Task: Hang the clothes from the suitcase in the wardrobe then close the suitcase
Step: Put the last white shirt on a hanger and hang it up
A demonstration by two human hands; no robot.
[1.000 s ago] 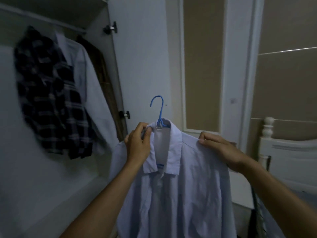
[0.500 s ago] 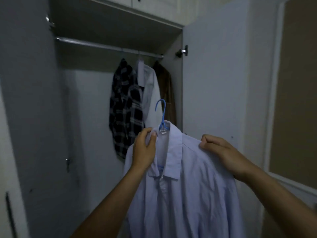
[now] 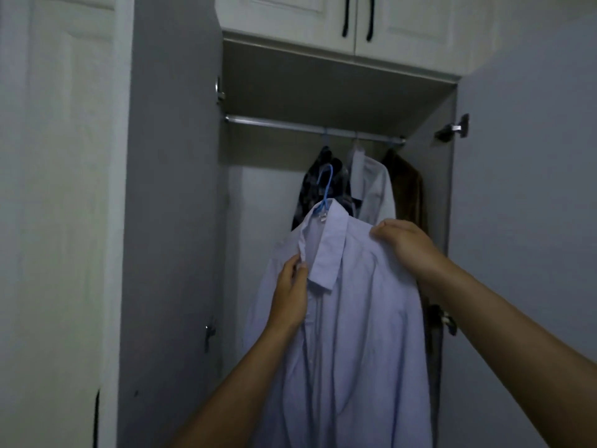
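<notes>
Currently the shirt (image 3: 355, 318) is held up in front of the open wardrobe (image 3: 258, 202), below the rail (image 3: 274, 123) and not yet hung. It sits on a blue hanger (image 3: 327, 185), whose hook stands free above the collar, lower than the rail and in front of a checked shirt (image 3: 308, 189) already hanging there. The left hand (image 3: 290, 292) pinches the front edge of the shirt just under the collar, thumb and fingers closed on the cloth. The right hand (image 3: 403, 244) is curled over the shirt's shoulder, gripping the cloth and probably the hanger arm beneath it; that arm is hidden. Handling: the shirt looks light, thin and limp, so it will sag and may slide off if the hanger tilts. The cloth gives no support, so carry the load through the hanger, at the shoulder or at the base of the hook. Next step, as judged: raise the hook above the rail and set it down on the bare stretch left of the checked shirt. A white shirt (image 3: 376, 192) and a brown garment (image 3: 408, 192) hang further right. The suitcase is not in view.
</notes>
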